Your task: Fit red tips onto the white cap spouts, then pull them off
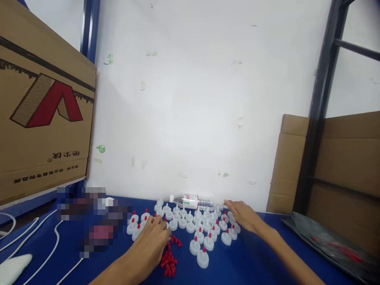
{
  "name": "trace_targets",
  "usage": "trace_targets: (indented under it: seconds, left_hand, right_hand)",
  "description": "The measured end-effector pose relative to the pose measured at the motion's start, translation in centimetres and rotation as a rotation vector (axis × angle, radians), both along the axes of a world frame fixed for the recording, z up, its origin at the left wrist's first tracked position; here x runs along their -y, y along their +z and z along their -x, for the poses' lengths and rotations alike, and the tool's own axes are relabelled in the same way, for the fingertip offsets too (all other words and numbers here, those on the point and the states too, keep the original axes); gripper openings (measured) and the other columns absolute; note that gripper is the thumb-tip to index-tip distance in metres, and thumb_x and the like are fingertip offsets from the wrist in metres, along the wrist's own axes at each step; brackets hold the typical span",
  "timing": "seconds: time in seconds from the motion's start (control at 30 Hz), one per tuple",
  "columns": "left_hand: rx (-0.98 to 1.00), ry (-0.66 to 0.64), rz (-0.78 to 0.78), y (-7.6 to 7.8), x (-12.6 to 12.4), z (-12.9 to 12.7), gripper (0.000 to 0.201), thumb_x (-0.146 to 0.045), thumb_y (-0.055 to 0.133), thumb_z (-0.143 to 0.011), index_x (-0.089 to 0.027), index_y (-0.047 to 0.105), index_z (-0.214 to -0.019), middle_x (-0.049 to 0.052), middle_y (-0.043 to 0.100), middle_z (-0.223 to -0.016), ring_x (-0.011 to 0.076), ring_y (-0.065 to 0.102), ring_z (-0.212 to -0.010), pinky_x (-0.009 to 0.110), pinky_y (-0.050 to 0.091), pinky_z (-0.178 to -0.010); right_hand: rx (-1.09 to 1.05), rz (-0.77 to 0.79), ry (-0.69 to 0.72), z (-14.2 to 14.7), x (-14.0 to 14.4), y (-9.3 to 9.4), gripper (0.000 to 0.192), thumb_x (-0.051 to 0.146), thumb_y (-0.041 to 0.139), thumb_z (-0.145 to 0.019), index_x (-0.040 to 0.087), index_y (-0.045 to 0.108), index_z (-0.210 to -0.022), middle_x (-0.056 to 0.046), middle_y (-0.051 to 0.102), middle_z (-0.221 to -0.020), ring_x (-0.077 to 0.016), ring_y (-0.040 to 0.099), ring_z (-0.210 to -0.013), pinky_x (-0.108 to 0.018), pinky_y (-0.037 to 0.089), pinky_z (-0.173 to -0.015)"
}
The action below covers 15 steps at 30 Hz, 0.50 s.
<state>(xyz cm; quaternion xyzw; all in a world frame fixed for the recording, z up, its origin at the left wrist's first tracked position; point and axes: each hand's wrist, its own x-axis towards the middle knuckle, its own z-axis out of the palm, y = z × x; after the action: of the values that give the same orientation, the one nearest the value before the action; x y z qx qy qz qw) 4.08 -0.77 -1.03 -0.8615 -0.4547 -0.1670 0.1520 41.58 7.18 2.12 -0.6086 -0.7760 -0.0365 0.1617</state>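
Note:
Several white caps with red tips [203,257] stand in rows on the blue table [252,261]. A small heap of loose red plugs [170,264] lies in front of them. My left hand [152,239] rests palm down at the left of the rows, next to the red plugs, fingers curled over the nearest caps. My right hand [242,215] lies flat on the table at the right end of the rows, fingers apart, touching the caps there. Whether the left hand holds a piece is hidden. A clear water bottle [191,201] lies on its side behind the caps.
A large cardboard box [41,114] stands at the left, more flat cardboard [297,166] leans at the right by a dark metal post [317,114]. White cables [50,245] run over the table's left side. Dark plastic bags [329,241] lie at the right. A white wall is behind.

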Motion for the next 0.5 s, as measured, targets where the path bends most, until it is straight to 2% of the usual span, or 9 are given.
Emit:
trace_targets:
  seconds: [0.07, 0.13, 0.27, 0.37, 0.5]
  left_hand:
    - [-0.002, 0.02, 0.036, -0.3, -0.3, -0.1, 0.025, -0.006, 0.057, -0.093, -0.019, 0.076, -0.084, 0.009, 0.073, -0.089, 0.0308, 0.061, -0.093, 0.043, 0.04, -0.084]
    - [0.004, 0.03, 0.067, -0.4, -0.6, -0.1, 0.023, -0.008, 0.061, -0.093, -0.02, 0.076, -0.081, 0.008, 0.074, -0.089, 0.0307, 0.063, -0.092, 0.043, 0.041, -0.083]
    - [0.02, 0.021, 0.1, -0.4, -0.6, -0.1, 0.016, -0.008, 0.069, -0.089, -0.02, 0.076, -0.083, 0.007, 0.075, -0.09, 0.0316, 0.064, -0.093, 0.045, 0.042, -0.085]
    - [0.035, 0.006, 0.097, -0.1, -0.2, -0.1, 0.016, -0.006, 0.065, -0.09, -0.019, 0.074, -0.087, 0.008, 0.075, -0.093, 0.0325, 0.064, -0.096, 0.046, 0.044, -0.086]
    - [0.097, 0.006, 0.07, 0.7, 0.6, -0.3, 0.018, -0.007, 0.052, -0.094, -0.015, 0.069, -0.093, 0.012, 0.071, -0.098, 0.0337, 0.063, -0.096, 0.051, 0.045, -0.088]
  right_hand:
    - [0.037, 0.036, -0.037, 1.2, -1.1, 0.2, 0.031, 0.041, 0.057, -0.104, 0.018, 0.064, -0.123, -0.009, 0.067, -0.123, -0.0242, 0.066, -0.108, -0.046, 0.055, -0.093]
    - [0.073, 0.071, -0.064, 2.3, -2.0, 0.3, 0.035, 0.037, 0.065, -0.1, 0.018, 0.061, -0.129, -0.01, 0.063, -0.129, -0.0237, 0.066, -0.108, -0.045, 0.057, -0.091]
    - [0.112, 0.12, -0.099, 3.9, -2.8, 0.0, 0.034, 0.037, 0.064, -0.1, 0.019, 0.061, -0.129, -0.01, 0.062, -0.131, -0.024, 0.066, -0.109, -0.045, 0.057, -0.091]
    - [0.108, 0.122, -0.113, 4.4, -2.8, 0.3, 0.034, 0.037, 0.064, -0.1, 0.019, 0.061, -0.129, -0.01, 0.062, -0.13, -0.0239, 0.066, -0.108, -0.045, 0.057, -0.091]
    - [0.074, 0.003, -0.089, 4.3, -1.5, 1.8, 0.035, 0.037, 0.064, -0.1, 0.018, 0.061, -0.129, -0.009, 0.063, -0.13, -0.0238, 0.066, -0.108, -0.045, 0.057, -0.091]
